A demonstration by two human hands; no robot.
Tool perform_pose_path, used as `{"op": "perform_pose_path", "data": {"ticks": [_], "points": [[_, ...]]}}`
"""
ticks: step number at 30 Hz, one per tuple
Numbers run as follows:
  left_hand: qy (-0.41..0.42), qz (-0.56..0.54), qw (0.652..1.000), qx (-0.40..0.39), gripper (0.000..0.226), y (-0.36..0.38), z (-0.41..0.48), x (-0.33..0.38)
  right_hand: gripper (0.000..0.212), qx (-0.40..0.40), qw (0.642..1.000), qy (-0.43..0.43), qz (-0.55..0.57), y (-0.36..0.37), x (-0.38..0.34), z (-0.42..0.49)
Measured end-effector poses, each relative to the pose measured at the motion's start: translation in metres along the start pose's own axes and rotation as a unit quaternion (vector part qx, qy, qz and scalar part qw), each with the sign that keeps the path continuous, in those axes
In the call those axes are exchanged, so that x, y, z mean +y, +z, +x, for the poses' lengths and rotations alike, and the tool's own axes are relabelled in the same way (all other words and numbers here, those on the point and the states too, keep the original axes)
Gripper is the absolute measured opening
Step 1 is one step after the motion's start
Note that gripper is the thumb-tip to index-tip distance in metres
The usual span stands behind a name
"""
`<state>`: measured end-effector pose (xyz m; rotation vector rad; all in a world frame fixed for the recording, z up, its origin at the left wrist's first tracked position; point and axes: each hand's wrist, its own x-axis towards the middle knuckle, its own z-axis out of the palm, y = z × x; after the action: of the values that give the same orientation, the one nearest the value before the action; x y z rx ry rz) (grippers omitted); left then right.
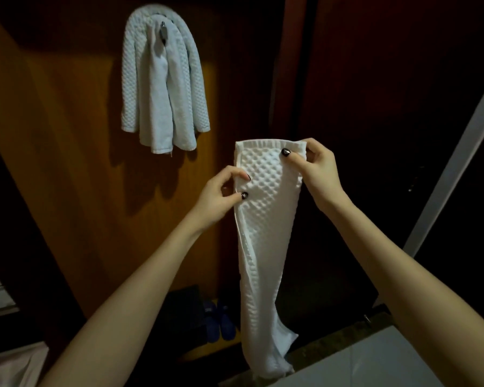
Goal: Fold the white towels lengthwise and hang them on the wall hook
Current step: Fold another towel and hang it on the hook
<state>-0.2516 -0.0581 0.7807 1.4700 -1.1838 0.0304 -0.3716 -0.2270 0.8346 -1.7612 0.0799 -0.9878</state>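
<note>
A folded white towel [266,219] is held up, down and right of the hook [163,30]. Its top corner is pinched by the right hand [316,169], its left edge by the left hand [221,196]. The hook is crowded with hung towels [162,88], so this one could be pushed off.

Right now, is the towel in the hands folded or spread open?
Folded lengthwise. The towel hangs as a narrow strip, layered edges showing along its left side; the left hand and right hand pinch its upper end.
</note>
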Motion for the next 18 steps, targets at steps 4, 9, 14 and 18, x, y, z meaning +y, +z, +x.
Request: {"op": "perform_pose_path", "data": {"ticks": [4, 9, 14, 18], "points": [[-0.059, -0.131, 0.988, 0.049, 0.038, 0.011, 0.011, 0.000, 0.029, 0.074, 0.997, 0.011, -0.007, -0.001, -0.007, 0.005], [-0.129, -0.218, 0.963, 0.095, 0.037, 0.031, 0.002, -0.013, 0.053, -0.001, 0.981, 0.146, 0.128, -0.011, 0.026, -0.013], [-0.146, -0.214, 0.960, 0.108, 0.039, 0.030, 0.006, -0.007, 0.053, -0.097, 0.969, 0.195, 0.120, 0.001, 0.081, -0.068], [-0.140, -0.175, 0.970, 0.098, 0.032, 0.017, 0.010, 0.003, 0.032, -0.060, 0.988, 0.100, 0.106, 0.018, 0.075, -0.073]]}}
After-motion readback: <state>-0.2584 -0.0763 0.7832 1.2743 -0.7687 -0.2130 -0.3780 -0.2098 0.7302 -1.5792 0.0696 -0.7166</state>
